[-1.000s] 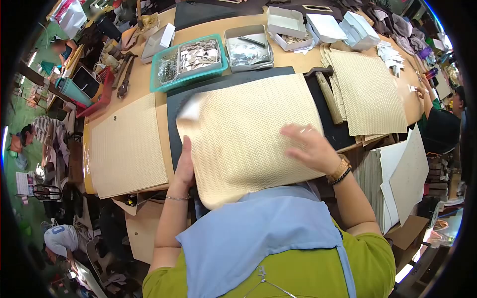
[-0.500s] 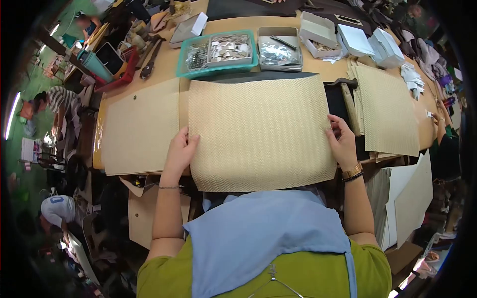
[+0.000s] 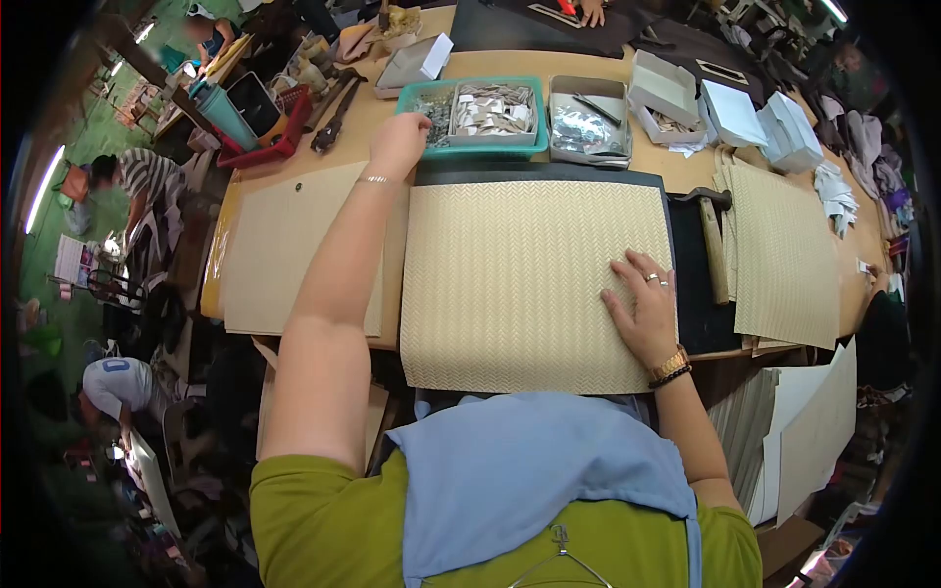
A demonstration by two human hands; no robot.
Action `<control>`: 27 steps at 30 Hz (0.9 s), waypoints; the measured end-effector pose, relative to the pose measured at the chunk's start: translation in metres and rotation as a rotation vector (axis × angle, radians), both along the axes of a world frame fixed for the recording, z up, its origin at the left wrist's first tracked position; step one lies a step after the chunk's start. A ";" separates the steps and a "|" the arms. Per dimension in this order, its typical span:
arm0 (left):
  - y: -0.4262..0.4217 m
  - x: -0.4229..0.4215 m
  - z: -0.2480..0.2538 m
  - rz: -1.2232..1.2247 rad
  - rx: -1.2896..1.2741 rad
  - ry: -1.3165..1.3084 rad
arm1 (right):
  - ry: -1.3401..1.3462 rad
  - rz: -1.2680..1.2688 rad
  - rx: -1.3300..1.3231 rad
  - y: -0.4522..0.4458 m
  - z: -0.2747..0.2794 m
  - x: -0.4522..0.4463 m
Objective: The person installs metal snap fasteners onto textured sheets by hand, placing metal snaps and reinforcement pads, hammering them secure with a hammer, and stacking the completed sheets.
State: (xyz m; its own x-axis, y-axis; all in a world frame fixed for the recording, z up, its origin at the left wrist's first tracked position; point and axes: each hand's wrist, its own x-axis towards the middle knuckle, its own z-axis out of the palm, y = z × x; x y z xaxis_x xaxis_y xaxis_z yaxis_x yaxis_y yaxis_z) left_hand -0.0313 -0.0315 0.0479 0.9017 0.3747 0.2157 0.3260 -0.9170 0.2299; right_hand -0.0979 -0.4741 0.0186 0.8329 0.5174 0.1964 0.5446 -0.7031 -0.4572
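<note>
A pale woven sheet with a herringbone pattern (image 3: 529,284) lies in front of me on a dark mat (image 3: 701,314), its near edge over the table's edge. My right hand (image 3: 642,312) rests on the sheet's right side, fingers spread. My left hand (image 3: 399,144) is at the left end of a teal tray (image 3: 495,153), beside a heap of small metal pieces (image 3: 431,102). Its fingers are curled together, and whatever they hold is hidden. Within the tray, a box (image 3: 493,140) holds small pale tags. A hammer (image 3: 714,245) lies right of the sheet.
Flat sheets (image 3: 294,255) lie on the left and stacked woven sheets (image 3: 784,255) on the right. A grey box (image 3: 589,157) with clear packets stands behind, near white boxes (image 3: 733,116). A red basket (image 3: 284,142) sits far left. Another person's hand (image 3: 592,12) shows at the far side.
My left hand has left the sheet's left edge and reached forward to the teal tray. My right hand has shifted from the right edge onto the sheet, which now lies flatter on the mat.
</note>
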 end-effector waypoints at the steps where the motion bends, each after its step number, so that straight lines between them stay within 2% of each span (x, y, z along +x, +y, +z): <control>1: 0.005 0.013 -0.006 0.007 0.074 0.071 | 0.002 0.001 0.006 0.000 0.001 0.000; 3: 0.012 0.034 -0.013 0.018 0.220 0.208 | 0.002 0.000 0.014 0.000 0.002 -0.001; 6: 0.017 0.050 -0.019 0.029 0.410 0.212 | -0.022 0.012 0.041 -0.002 0.000 0.002; 9: 0.015 0.055 -0.017 0.035 0.434 0.285 | -0.028 0.015 0.041 -0.003 -0.001 0.002; 15: 0.018 0.051 -0.022 0.103 0.333 0.171 | -0.026 0.007 0.031 -0.003 0.000 0.001; 18: 0.016 0.040 -0.012 0.083 0.197 0.047 | -0.020 0.006 0.033 -0.003 0.000 0.001; 21: 0.035 0.036 -0.024 0.040 -0.033 -0.173 | -0.015 0.004 0.042 -0.003 0.000 0.002; 24: 0.038 0.022 -0.029 -0.060 -0.173 -0.151 | -0.013 -0.003 0.049 -0.003 0.000 0.001; 27: 0.026 0.017 -0.021 -0.042 0.052 -0.006 | -0.023 0.010 0.060 -0.003 -0.002 0.002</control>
